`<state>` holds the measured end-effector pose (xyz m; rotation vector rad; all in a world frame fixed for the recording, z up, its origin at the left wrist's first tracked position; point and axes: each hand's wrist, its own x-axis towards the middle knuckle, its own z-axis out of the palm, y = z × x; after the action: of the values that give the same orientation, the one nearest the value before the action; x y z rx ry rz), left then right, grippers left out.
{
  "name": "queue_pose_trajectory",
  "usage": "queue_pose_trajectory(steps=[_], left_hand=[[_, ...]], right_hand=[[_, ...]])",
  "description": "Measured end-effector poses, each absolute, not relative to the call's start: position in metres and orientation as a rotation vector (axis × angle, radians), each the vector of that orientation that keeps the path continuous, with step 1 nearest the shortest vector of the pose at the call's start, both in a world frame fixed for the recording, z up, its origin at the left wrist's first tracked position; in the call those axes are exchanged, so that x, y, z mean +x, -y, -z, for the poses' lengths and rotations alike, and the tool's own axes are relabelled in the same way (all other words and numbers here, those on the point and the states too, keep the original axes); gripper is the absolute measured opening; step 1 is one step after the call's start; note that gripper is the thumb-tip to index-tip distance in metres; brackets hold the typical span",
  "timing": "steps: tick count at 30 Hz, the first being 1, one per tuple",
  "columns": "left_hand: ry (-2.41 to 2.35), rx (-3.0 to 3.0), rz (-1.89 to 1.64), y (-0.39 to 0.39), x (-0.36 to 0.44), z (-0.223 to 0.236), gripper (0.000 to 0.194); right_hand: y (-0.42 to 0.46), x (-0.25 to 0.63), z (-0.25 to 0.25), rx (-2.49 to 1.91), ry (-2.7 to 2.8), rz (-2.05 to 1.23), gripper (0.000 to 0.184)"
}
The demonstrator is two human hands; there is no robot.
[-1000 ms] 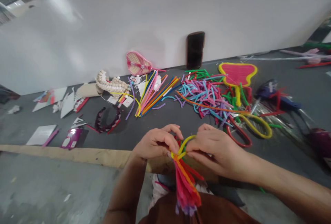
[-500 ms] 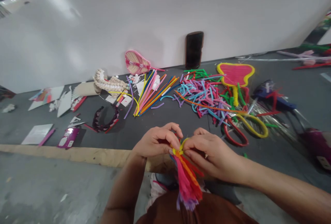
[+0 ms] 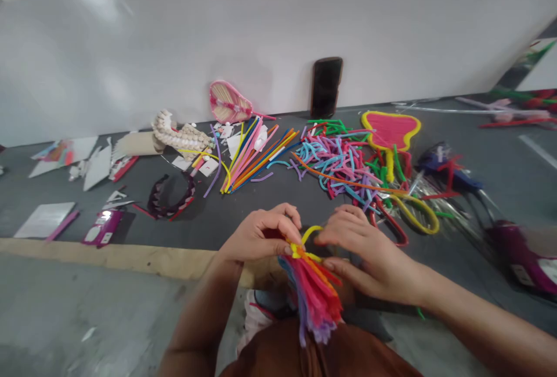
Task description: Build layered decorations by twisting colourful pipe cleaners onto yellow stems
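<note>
My left hand is closed, pinching the top of a bundle of pipe cleaners in pink, red, orange, blue and purple. The bundle hangs down and fans out at its lower end. A yellow pipe cleaner is wound around its top, one end curving up and another sticking out to the right. My right hand is just right of the bundle, thumb and index finger apart, the fingertips close to the two yellow ends. Whether they touch them I cannot tell.
On the dark table lie a heap of short pipe cleaner pieces, long straight ones, scissors, a pink shape edged in yellow and a dark braided headband. A phone leans against the white panel.
My right hand has let go of the yellow pipe cleaner and moved slightly right, its fingers now apart. The yellow ends stand out more. The view has shifted slightly.
</note>
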<state>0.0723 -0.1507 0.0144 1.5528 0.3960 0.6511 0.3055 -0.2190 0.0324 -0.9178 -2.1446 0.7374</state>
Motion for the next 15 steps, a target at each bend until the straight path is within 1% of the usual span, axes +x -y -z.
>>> queue_pose_trajectory(steps=[2, 5, 8, 12, 15], left_hand=[[-0.421, 1.553, -0.64, 0.151, 0.073, -0.015, 0.014], [-0.464, 1.56, -0.614, 0.152, 0.077, -0.018, 0.015], [-0.509, 1.556, -0.597, 0.153, 0.083, -0.022, 0.015], [-0.564, 1.543, -0.592, 0.154, 0.089, -0.026, 0.014], [-0.606, 1.593, -0.589, 0.153, 0.093, -0.029, 0.008]], right_hand=[[0.221, 0.307, -0.031, -0.909, 2.231, -0.674, 0.008], [0.221, 0.303, -0.03, -0.902, 2.234, -0.603, 0.015], [0.215, 0.302, -0.033, -0.831, 2.207, -0.614, 0.017], [0.203, 0.312, -0.05, -0.782, 2.174, -0.678, 0.014], [0.198, 0.314, -0.066, -0.853, 2.288, -0.603, 0.014]])
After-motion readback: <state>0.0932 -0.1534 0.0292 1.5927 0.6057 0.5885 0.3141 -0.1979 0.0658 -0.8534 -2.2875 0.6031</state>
